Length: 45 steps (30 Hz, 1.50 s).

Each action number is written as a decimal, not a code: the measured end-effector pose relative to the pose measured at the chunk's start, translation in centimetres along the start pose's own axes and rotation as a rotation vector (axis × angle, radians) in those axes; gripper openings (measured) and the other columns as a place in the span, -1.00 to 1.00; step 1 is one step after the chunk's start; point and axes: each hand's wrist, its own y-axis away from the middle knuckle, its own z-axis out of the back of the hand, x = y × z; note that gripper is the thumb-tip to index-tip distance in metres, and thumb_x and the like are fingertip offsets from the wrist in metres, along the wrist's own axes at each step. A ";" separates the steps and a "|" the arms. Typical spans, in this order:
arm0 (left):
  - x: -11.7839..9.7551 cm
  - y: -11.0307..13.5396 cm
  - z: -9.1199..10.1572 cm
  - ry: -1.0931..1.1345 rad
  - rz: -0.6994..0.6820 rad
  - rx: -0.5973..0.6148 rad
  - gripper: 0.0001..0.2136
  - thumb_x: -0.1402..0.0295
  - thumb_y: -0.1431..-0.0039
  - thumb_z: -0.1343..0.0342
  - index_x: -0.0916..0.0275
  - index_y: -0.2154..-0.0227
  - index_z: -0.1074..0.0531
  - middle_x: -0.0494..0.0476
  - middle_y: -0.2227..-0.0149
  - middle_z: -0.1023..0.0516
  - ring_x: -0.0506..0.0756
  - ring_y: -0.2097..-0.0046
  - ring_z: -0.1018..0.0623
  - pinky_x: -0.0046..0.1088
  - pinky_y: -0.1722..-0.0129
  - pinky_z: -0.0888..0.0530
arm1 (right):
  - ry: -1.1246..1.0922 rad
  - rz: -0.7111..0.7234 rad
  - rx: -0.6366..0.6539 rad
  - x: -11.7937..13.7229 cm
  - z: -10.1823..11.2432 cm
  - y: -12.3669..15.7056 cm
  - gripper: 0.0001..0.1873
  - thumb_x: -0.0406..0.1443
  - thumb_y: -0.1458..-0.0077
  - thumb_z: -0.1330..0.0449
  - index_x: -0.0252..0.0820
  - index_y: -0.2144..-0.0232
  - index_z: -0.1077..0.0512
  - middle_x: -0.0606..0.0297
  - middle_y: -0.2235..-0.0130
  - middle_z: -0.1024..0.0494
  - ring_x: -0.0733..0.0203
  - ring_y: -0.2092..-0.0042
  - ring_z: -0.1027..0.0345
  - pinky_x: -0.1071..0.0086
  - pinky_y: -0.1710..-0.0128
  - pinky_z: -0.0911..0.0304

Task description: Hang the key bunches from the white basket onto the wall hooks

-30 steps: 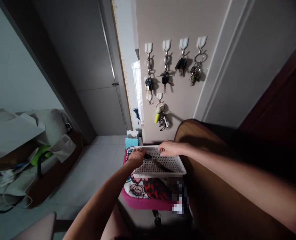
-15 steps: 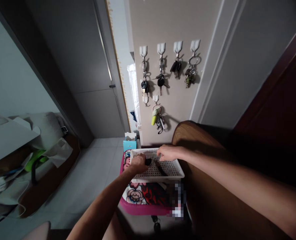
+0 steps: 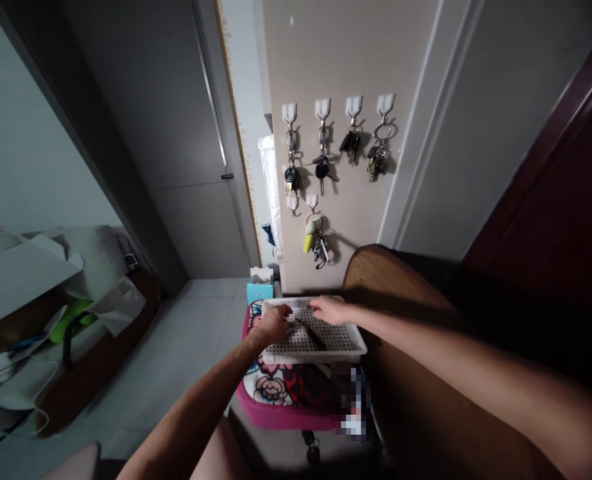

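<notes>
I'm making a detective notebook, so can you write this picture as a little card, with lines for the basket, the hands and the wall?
Basket: white, full of holes, on a pink-edged flowery surface
Inside: slim dark thing, too blurry to name
Left hand: over the basket's left side; grip unclear
Right hand: at the basket's far side; grip unclear
Wall: six white hooks, five bunches of keys
Lowest bunch: has a yellow-green tag
</notes>
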 end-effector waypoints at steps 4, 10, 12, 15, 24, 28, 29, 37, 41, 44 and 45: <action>0.3 0.9 -1.5 -0.190 -0.079 0.102 -0.61 0.46 0.30 0.03 0.32 0.25 -0.25 0.20 0.26 -0.34 0.10 0.20 -0.30 -0.44 0.22 -0.24 | 0.146 0.073 0.158 0.4 -1.6 0.3 -0.73 -0.37 0.23 0.04 -0.27 0.40 -0.35 0.20 0.43 -0.42 0.25 0.43 -0.22 0.50 0.55 -0.01; 0.1 0.6 -2.2 -0.275 0.039 0.123 -0.66 0.48 0.34 0.02 0.38 0.34 -0.29 0.26 0.31 -0.36 0.13 0.26 -0.35 -0.43 0.32 -0.30 | 0.214 0.095 0.181 0.4 -1.9 0.0 -0.76 -0.33 0.25 0.02 -0.28 0.47 -0.36 0.19 0.46 -0.41 0.25 0.46 -0.21 0.49 0.59 0.02; 0.1 0.4 -2.2 -0.177 0.058 0.077 -0.62 0.50 0.35 0.02 0.38 0.31 -0.27 0.23 0.32 -0.37 0.10 0.28 -0.36 -0.47 0.33 -0.30 | 0.174 0.084 0.147 0.4 -1.7 -0.1 -0.78 -0.31 0.25 0.01 -0.27 0.48 -0.35 0.22 0.49 -0.40 0.26 0.47 -0.20 0.50 0.60 0.03; -0.2 0.3 -1.8 0.030 0.047 -0.060 -0.56 0.54 0.37 0.01 0.36 0.25 -0.22 0.17 0.31 -0.36 0.03 0.29 -0.35 -0.53 0.30 -0.29 | 0.028 0.029 0.033 0.6 -1.0 -0.2 -0.79 -0.32 0.22 0.03 -0.27 0.50 -0.35 0.25 0.50 -0.40 0.31 0.49 -0.19 0.52 0.60 0.03; -1.3 0.3 0.7 0.438 -0.054 -0.351 -0.57 0.60 0.36 0.04 0.30 0.27 -0.20 0.06 0.38 -0.33 -0.04 0.36 -0.34 -0.53 0.33 -0.29 | -0.756 -0.117 -0.165 1.3 0.7 -1.1 -0.78 -0.41 0.20 0.04 -0.31 0.40 -0.28 0.37 0.60 -0.29 0.44 0.59 -0.13 0.56 0.61 -0.05; -1.5 0.4 1.3 0.660 -0.080 -0.415 -0.57 0.60 0.35 0.05 0.27 0.27 -0.17 0.05 0.36 -0.30 -0.05 0.38 -0.34 -0.55 0.37 -0.29 | -0.980 -0.099 -0.184 2.5 2.0 -0.7 -0.80 -0.41 0.20 0.03 -0.33 0.40 -0.25 0.39 0.60 -0.28 0.45 0.58 -0.15 0.52 0.55 -0.13; -1.5 0.3 1.5 0.740 -0.089 -0.408 -0.57 0.60 0.35 0.05 0.27 0.27 -0.16 0.05 0.38 -0.30 -0.06 0.39 -0.35 -0.56 0.39 -0.30 | -0.990 -0.057 -0.194 2.8 2.4 -0.6 -0.81 -0.41 0.20 0.03 -0.33 0.42 -0.26 0.38 0.59 -0.29 0.44 0.56 -0.17 0.51 0.52 -0.14; -2.4 -1.0 4.5 1.335 -0.015 -0.343 -0.62 0.52 0.39 -0.03 0.27 0.36 -0.16 0.02 0.46 -0.34 -0.07 0.49 -0.35 -0.57 0.51 -0.27 | -0.718 0.146 -0.432 2.9 6.0 -1.1 -0.90 -0.36 0.26 -0.04 -0.30 0.57 -0.30 0.40 0.66 -0.30 0.42 0.60 -0.16 0.52 0.57 -0.13; -3.4 -2.8 6.2 1.372 -0.008 -0.320 -0.70 0.44 0.30 0.00 0.30 0.37 -0.18 0.06 0.48 -0.36 -0.05 0.48 -0.36 -0.53 0.47 -0.26 | -0.625 0.078 -0.563 3.0 9.2 -2.9 -0.92 -0.37 0.23 0.00 -0.27 0.60 -0.28 0.40 0.68 -0.30 0.43 0.64 -0.16 0.55 0.64 -0.12; -4.3 -4.2 7.5 1.272 0.020 -0.326 -0.71 0.43 0.28 0.01 0.30 0.36 -0.20 0.12 0.41 -0.37 -0.02 0.41 -0.36 -0.53 0.44 -0.24 | -0.565 -0.013 -0.640 3.1 11.9 -4.4 -0.92 -0.38 0.22 0.00 -0.27 0.58 -0.30 0.40 0.71 -0.30 0.42 0.64 -0.18 0.57 0.68 -0.11; -4.4 -4.5 7.7 1.227 0.038 -0.333 -0.70 0.44 0.29 0.01 0.30 0.36 -0.21 0.13 0.38 -0.36 -0.02 0.39 -0.36 -0.54 0.44 -0.24 | -0.528 -0.039 -0.660 3.1 12.7 -4.9 -0.91 -0.39 0.23 -0.01 -0.27 0.58 -0.31 0.40 0.71 -0.30 0.42 0.64 -0.18 0.57 0.69 -0.11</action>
